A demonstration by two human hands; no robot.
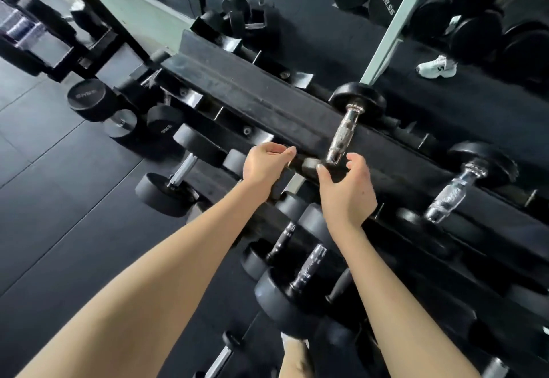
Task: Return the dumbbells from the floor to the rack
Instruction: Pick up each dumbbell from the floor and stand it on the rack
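Observation:
A chrome-handled dumbbell [344, 132] lies across the top tier of the black rack [237, 89], its far head [358, 101] at the back and its near head [309, 166] at the front edge. My right hand [346, 191] hovers at that near head with fingers spread; the thumb touches the head and the fingers curve beside the handle without closing. My left hand [263, 165] is just to the left at the rack's front edge, loosely curled and holding nothing. A second dumbbell [457, 190] rests on the same tier to the right.
Lower tiers hold several black dumbbells [297, 282] below my forearms, with more [175, 181] to the left. Heavier dumbbells [89, 99] sit at the rack's left end. A mirror behind reflects other racks and a white shoe [436, 67]. Dark rubber floor [59, 199] lies on the left.

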